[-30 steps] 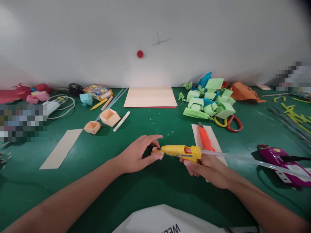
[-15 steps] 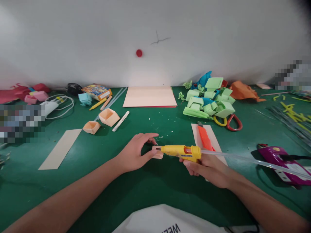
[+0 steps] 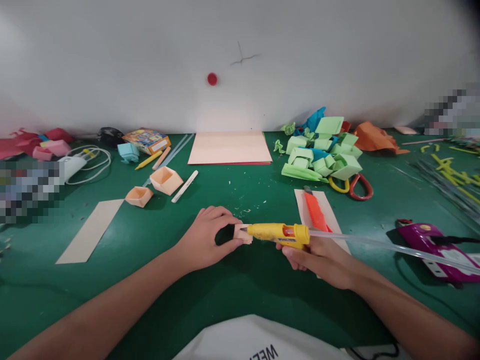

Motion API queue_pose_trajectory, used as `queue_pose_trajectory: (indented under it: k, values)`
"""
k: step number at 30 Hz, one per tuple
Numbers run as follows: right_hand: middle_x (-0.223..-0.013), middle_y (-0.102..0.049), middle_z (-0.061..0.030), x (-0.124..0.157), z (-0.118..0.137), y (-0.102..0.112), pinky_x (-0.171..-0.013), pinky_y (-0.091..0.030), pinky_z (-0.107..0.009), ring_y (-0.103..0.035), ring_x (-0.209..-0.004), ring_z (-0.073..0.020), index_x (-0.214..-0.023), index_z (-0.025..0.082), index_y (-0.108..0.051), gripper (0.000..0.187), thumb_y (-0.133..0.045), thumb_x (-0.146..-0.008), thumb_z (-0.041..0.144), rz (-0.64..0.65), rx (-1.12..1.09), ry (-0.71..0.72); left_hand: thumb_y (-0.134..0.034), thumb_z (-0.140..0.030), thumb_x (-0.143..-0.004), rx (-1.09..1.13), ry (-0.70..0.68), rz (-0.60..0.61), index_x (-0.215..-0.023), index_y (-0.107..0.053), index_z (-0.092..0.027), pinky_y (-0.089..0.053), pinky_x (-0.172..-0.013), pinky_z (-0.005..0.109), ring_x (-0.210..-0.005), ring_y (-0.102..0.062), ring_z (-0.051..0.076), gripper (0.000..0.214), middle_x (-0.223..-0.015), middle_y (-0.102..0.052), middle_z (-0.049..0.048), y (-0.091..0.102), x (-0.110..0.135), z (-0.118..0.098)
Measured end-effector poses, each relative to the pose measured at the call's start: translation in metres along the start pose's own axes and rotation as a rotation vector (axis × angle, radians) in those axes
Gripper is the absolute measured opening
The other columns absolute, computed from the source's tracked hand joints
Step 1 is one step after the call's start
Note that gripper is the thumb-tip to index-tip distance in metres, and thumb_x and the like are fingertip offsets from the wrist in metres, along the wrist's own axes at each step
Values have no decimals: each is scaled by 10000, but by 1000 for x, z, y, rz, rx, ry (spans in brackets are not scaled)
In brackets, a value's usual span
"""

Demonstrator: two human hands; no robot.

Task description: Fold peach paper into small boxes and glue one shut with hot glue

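My right hand [image 3: 318, 257] is closed round the handle of a yellow hot glue gun [image 3: 277, 232], with a long clear glue stick [image 3: 360, 239] running out of its back. The gun's nozzle points left and meets a small folded piece of peach paper [image 3: 245, 236]; I cannot tell whether it touches or hangs just above. That paper is pinched between the thumb and fingers of my left hand [image 3: 210, 237]. Under my right hand lies a strip of peach paper [image 3: 300, 200] with an orange box cutter [image 3: 315, 212] on it.
Two peach paper boxes [image 3: 166, 181], a white stick [image 3: 185, 186] and a paper strip [image 3: 92, 230] lie left. Peach sheets [image 3: 230, 148] are stacked against the wall. Green paper pieces [image 3: 326, 155] and scissors [image 3: 360, 187] are at right, with a purple power strip [image 3: 427, 245] nearer.
My left fingers have come down and closed on the small folded paper, which has tilted slightly. The glue gun has stayed almost in place.
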State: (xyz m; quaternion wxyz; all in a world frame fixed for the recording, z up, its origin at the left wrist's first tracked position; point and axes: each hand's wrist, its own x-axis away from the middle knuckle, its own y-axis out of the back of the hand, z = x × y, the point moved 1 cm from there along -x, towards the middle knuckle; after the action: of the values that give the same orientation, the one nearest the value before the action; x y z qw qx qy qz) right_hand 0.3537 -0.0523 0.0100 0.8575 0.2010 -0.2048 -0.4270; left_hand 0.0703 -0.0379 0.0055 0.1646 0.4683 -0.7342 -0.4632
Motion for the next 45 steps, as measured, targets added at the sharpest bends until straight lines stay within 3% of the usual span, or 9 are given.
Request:
queue_pose_trajectory:
  k: [34, 45]
  values:
    - [-778, -635, -47, 4, -10, 1, -583, -484, -275, -602, -677, -166, -792, 185, -661, 566, -433, -963, 674, 43, -1, -81, -640, -397, -933, 30, -109, -19, -1206, -652, -252, -448, -930, 428, -1070, -612, 239, 309, -1144, -657, 59, 1, 3, -2]
    - [-777, -620, -36, 5, -17, 1, -630, -503, -296, -598, -700, -177, -941, 187, -687, 562, -444, -954, 694, 66, -57, -138, -639, -420, -935, 30, -114, -16, -1201, -656, -255, -443, -928, 422, -1042, -618, 236, 314, -1120, -663, 55, -1, 3, -1]
